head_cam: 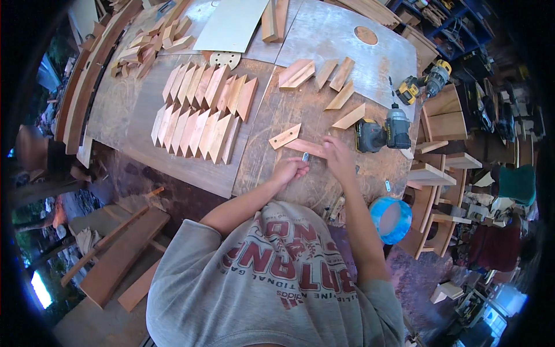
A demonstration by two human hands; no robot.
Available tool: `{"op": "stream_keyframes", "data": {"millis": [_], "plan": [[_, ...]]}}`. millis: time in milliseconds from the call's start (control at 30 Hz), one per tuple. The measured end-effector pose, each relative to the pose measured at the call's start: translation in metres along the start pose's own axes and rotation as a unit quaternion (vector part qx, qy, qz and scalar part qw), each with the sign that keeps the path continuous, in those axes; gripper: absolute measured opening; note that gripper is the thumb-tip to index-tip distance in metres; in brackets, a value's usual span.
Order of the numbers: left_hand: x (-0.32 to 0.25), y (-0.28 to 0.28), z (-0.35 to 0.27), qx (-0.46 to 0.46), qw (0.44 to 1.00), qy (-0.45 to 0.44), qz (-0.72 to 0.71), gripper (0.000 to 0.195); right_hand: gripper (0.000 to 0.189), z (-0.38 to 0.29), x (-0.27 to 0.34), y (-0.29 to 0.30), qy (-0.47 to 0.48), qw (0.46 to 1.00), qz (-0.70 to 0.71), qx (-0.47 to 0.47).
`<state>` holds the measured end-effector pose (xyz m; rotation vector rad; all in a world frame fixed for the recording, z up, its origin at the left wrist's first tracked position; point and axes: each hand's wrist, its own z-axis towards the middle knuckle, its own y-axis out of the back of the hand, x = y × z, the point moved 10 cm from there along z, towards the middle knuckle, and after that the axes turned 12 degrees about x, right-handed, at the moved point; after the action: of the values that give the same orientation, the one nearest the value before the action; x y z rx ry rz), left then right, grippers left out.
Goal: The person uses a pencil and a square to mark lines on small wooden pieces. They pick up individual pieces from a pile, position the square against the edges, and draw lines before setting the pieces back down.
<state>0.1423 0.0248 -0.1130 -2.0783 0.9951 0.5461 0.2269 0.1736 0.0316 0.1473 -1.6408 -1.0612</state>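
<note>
My left hand [289, 171] pinches a small metal plate [305, 157] with rounded ends, just below the wooden piece. The fingers of my right hand [339, 155] are closed around the right end of an angled wooden piece [305, 147] lying on the wooden worktable [264, 173]. Touching or overlapping that piece's far left end is a second block [285, 136] with slanted ends and two dark holes. Another small metal plate [387, 186] lies by the table's right edge. A cordless driver [397, 126] with a long bit stands beside my right hand.
Rows of angle-cut blocks [197, 112] stand to the left. Several loose blocks [342, 73] lie ahead. A drill [437, 78] rests at the right edge, above a blue tape roll [391, 220]. At the far left is a blurred person [39, 152]; offcuts [147, 47] are heaped beyond.
</note>
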Motion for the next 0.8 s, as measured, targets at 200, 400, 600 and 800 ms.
{"op": "stream_keyframes", "data": {"millis": [200, 400, 600, 800], "plan": [[0.001, 0.006, 0.023, -0.016, 1.000, -0.020, 0.008, 0.014, 0.026, -0.027, -0.057, -0.005, -0.108, 0.969, 0.221, -0.010], [-0.004, 0.005, 0.025, -0.028, 0.999, -0.035, -0.005, 0.014, 0.019, -0.019, -0.048, -0.028, -0.135, 0.970, 0.200, 0.014], [-0.006, 0.006, 0.027, -0.042, 0.998, -0.035, -0.003, 0.014, 0.022, -0.008, -0.036, -0.031, -0.145, 0.979, 0.143, 0.009], [-0.004, 0.004, 0.029, -0.047, 0.998, -0.043, -0.021, 0.013, 0.025, -0.010, -0.043, -0.043, -0.159, 0.977, 0.140, 0.033]]}}
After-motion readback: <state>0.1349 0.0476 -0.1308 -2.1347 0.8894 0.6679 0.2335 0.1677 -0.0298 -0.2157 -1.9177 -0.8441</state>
